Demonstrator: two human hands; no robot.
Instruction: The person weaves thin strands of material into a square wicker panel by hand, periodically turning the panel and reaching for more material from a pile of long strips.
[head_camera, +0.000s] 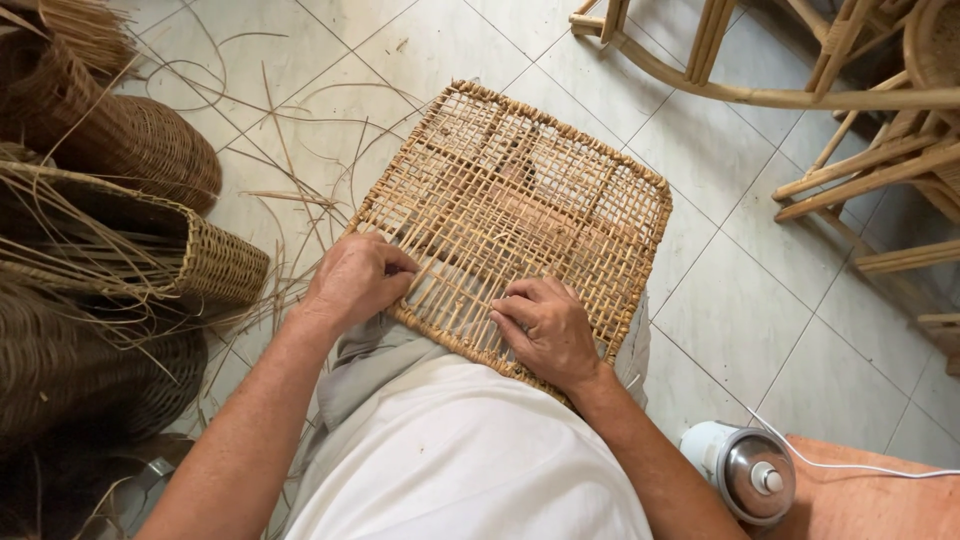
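The left hand (355, 280) lies curled on the near-left edge of the woven rattan panel (520, 200), fingers closed on a strand there; the right hand (545, 330) rests on the panel's near edge, fingers bent and pressing into the weave, though whether it pinches a strand I cannot tell; the panel itself rests tilted on the person's lap, its far corner reaching out over the tiled floor (740, 290). The lattice looks woven across most of the panel, with a braided border round the far sides (the near edge under the hands seems the part in work, by my judgement). Left of the panel lie loose rattan strands (290, 190) and stacked wicker baskets (130, 150); beyond and right of it stand rattan chair frames (860, 110); near-right of it sits a small white and metal appliance (745, 470).
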